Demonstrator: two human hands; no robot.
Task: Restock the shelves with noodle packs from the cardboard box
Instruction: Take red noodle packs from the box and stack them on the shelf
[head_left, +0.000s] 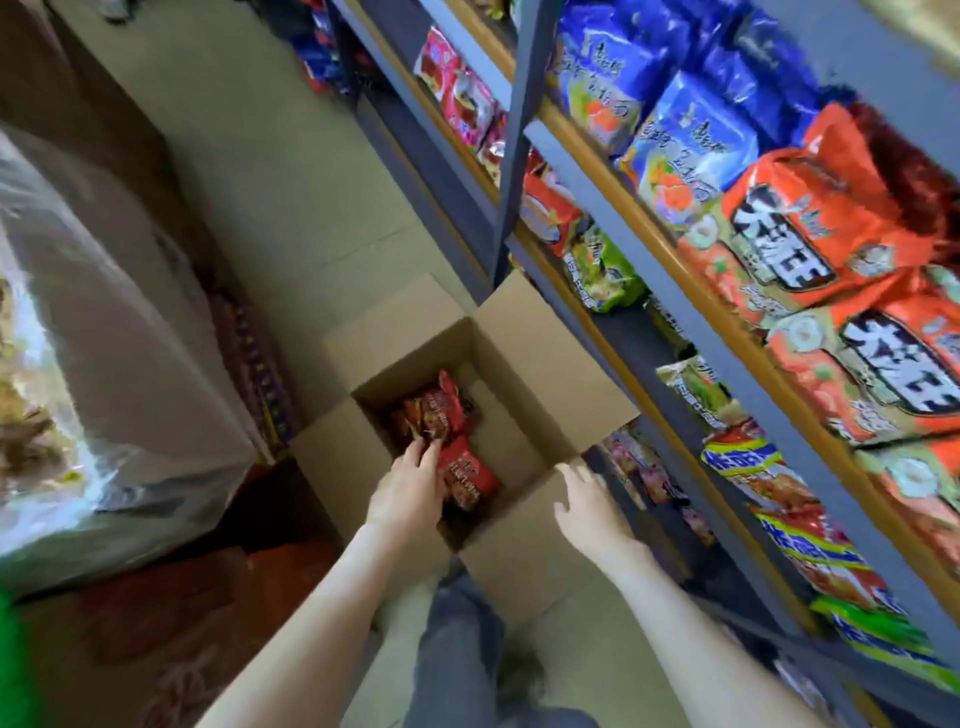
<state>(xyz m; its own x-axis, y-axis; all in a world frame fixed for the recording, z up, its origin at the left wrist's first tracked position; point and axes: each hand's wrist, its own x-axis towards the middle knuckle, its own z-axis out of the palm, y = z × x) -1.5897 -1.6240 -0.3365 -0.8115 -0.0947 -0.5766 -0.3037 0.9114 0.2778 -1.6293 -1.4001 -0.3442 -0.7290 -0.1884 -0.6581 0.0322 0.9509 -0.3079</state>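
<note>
An open cardboard box stands on the floor beside the shelves, its flaps spread outward. Several red noodle packs lie at its bottom. My left hand reaches down into the box, fingers extended and touching the red packs; whether it grips one is unclear. My right hand hovers open with spread fingers over the near right flap, holding nothing. The metal shelves on the right carry rows of blue, orange, green and pink noodle packs.
Large cardboard cartons and a clear plastic-wrapped bundle stand at the left. A strip of tiled floor runs between them and the shelves. My legs in grey trousers are just below the box.
</note>
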